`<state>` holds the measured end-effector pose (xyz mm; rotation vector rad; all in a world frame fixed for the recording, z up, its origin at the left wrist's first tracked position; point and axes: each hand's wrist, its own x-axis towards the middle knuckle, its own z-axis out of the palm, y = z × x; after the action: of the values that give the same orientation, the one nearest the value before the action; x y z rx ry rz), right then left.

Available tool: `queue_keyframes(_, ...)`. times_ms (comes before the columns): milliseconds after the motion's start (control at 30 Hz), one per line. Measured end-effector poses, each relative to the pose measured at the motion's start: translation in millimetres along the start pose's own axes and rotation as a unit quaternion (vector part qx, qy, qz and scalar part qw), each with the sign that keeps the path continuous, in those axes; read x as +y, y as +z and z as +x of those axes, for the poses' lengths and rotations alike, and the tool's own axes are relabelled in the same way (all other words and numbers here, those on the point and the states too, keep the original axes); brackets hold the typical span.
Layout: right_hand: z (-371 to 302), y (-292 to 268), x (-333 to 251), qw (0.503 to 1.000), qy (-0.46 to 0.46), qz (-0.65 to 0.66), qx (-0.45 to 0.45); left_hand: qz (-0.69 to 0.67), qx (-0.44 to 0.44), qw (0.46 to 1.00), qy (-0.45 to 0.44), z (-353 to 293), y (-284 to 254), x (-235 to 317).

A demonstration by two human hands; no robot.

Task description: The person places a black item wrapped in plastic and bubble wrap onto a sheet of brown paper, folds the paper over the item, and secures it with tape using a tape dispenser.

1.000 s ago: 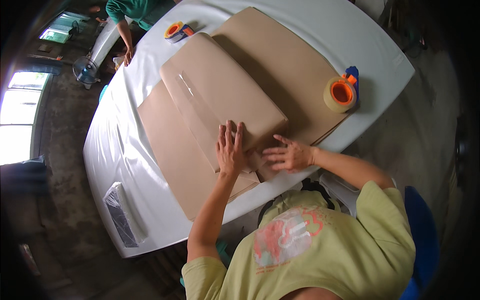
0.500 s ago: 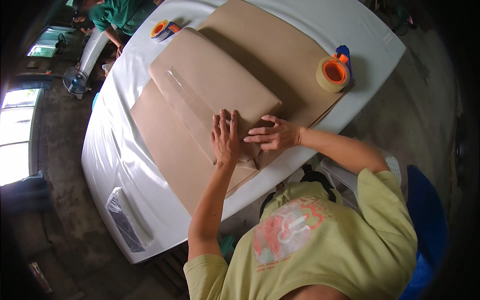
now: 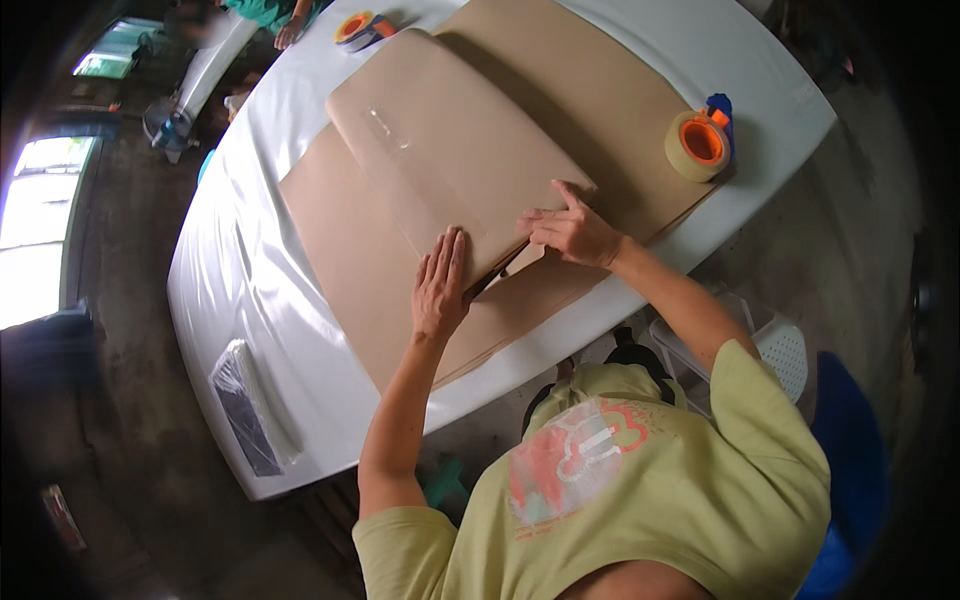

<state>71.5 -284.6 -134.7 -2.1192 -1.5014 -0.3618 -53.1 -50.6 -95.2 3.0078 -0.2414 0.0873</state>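
Note:
A parcel in brown wrapping paper (image 3: 450,140) lies aslant on larger brown paper sheets (image 3: 330,240), with a strip of clear tape along its top. At its near left corner my left hand (image 3: 440,285) rests flat, fingers stretched out. My right hand (image 3: 578,232) is at the near right corner, its fingers extended over the top edge and the index finger raised apart. Between the hands, the paper at the near end stands partly loose around a dark gap (image 3: 490,278). What lies inside the wrapping is hidden.
A roll of clear tape on an orange and blue dispenser (image 3: 700,145) stands on the sheets at right. Another tape dispenser (image 3: 362,32) lies at the far left. A plastic-wrapped packet (image 3: 245,410) sits on the white-covered table (image 3: 215,300). A co-worker's hand (image 3: 290,32) shows beyond.
My hands have moved apart, the right one toward the parcel's right corner. The paper at the near end has come open into a dark gap. The whole view has shifted slightly.

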Motion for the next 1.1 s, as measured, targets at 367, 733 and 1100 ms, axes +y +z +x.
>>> queue_keyframes(367,8.8,-11.0,0.1,0.995,0.064,0.073,-0.024,-0.172,0.132,0.976,0.027,8.9,6.6,22.1)
queue_keyframes(733,56.5,-43.4,-5.5,0.917,0.315,0.237,-0.061,-0.239,0.270,0.914,-0.187,18.5,23.1,38.8)
queue_keyframes(1100,78.3,-38.4,35.3,0.922,0.334,0.053,-0.187,0.051,0.306,0.917,-0.250,39.8,10.3,98.9)
